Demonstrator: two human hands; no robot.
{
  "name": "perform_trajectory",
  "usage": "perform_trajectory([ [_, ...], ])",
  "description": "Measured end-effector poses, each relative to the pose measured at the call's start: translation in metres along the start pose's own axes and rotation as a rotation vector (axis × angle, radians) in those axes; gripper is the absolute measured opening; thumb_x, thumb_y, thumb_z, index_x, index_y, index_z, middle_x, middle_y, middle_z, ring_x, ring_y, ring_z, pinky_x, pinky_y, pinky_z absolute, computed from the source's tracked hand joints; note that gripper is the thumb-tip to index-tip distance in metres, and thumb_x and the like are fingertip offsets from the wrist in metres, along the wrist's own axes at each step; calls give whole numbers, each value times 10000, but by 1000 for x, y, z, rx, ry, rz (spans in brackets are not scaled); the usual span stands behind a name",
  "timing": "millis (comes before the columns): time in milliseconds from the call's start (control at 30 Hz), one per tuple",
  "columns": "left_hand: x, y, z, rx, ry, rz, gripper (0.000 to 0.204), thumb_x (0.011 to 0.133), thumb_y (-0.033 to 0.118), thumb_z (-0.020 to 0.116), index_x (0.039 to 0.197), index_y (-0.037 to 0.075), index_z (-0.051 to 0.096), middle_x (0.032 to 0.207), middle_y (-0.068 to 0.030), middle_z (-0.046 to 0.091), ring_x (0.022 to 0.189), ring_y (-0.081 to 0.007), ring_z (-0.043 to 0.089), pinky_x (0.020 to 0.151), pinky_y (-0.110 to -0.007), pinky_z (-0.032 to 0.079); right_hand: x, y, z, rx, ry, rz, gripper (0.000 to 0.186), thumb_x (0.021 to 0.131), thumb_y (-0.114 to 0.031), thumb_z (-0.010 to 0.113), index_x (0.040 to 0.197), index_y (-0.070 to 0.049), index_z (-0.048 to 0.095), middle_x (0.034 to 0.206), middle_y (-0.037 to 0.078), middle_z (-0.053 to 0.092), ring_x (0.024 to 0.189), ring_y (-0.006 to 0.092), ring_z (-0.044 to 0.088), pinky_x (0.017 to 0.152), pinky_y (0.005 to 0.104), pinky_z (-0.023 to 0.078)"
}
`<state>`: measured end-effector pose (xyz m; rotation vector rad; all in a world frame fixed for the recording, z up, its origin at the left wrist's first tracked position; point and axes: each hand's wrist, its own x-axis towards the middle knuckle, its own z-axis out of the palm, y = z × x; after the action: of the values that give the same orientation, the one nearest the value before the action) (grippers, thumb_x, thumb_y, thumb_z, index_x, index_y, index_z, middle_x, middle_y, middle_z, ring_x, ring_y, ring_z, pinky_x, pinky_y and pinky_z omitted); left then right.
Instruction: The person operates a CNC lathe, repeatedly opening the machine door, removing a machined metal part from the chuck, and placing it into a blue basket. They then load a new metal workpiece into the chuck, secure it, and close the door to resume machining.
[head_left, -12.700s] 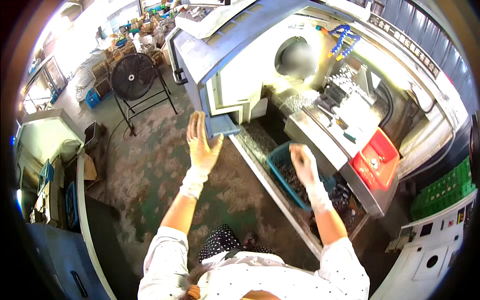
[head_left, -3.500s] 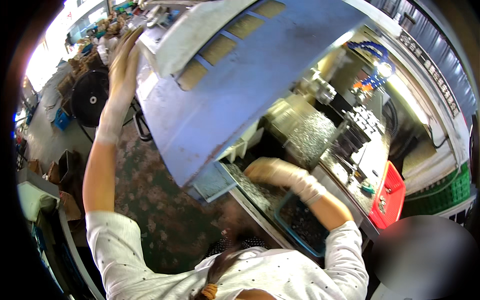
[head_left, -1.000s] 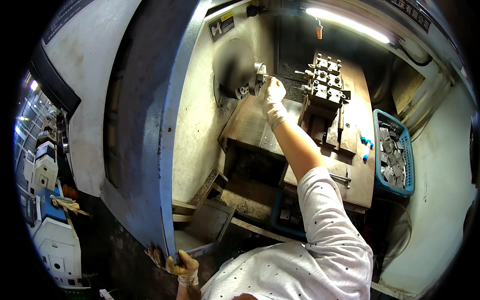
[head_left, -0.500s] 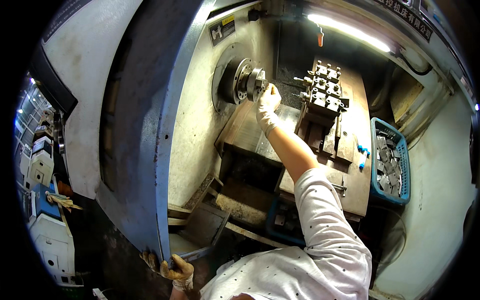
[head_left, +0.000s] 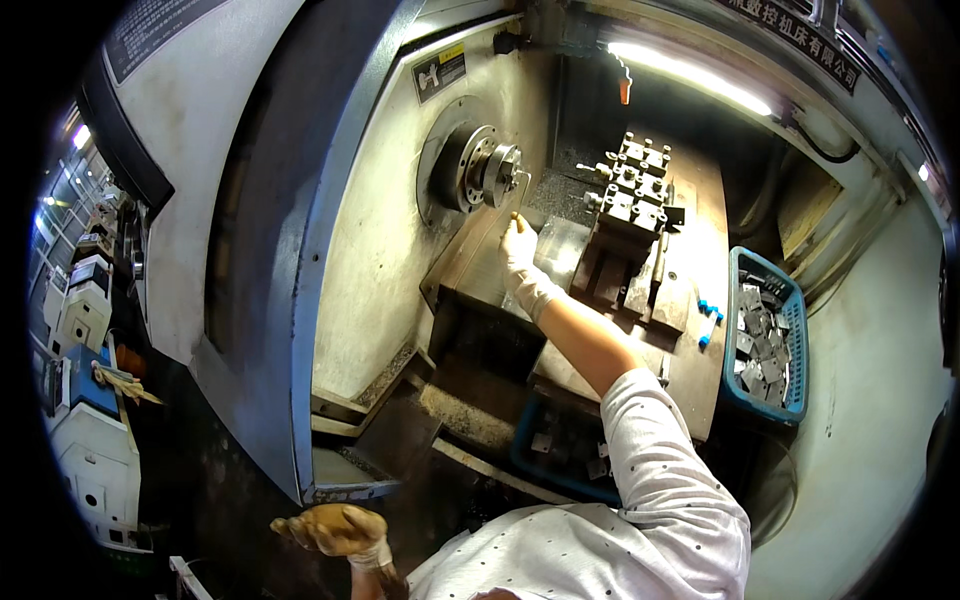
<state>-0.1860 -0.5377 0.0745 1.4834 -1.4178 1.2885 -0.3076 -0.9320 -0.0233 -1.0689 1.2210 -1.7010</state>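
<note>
My gloved right hand reaches into the lathe, just below the steel chuck, its fingers curled together; what they hold, if anything, cannot be made out. A thin bent metal piece sticks out at the chuck's face above it. To the right stands a tool block with several bolted holders on the slide. My left hand, in a stained glove, is low at the left, just below the blue door, its fingers apart and loosely bent.
A blue basket of metal plates stands right of the slide, beside small blue-capped parts. Another basket with plates sits below in shadow. A lit tube hangs over the bay. White machines line the far left.
My right hand has dropped away from the chuck's face, and my left hand has left the door's edge. Several seconds earlier the view showed a machine bay with a red basket from another angle.
</note>
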Motion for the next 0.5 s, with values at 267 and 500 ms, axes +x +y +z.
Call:
perform_trajectory([
  [267,110,116,249,-887,-287,-362,411,711,132,467,1081,9,337,1152,-163,293,1084,-270,255,896,-359,203,-5,-63,-6,-475,-375,278,340,736,-166,383,964,81,330,873,250,479,807,303,494,700,328,389],
  [500,131,143,398,-621,-225,-44,438,663,307,506,992,31,426,956,-126,481,845,-257,477,701,-302,399,31,34,12,-1582,-571,-447,259,720,-289,443,781,-46,507,705,71,548,617,187,520,536,323,378],
])
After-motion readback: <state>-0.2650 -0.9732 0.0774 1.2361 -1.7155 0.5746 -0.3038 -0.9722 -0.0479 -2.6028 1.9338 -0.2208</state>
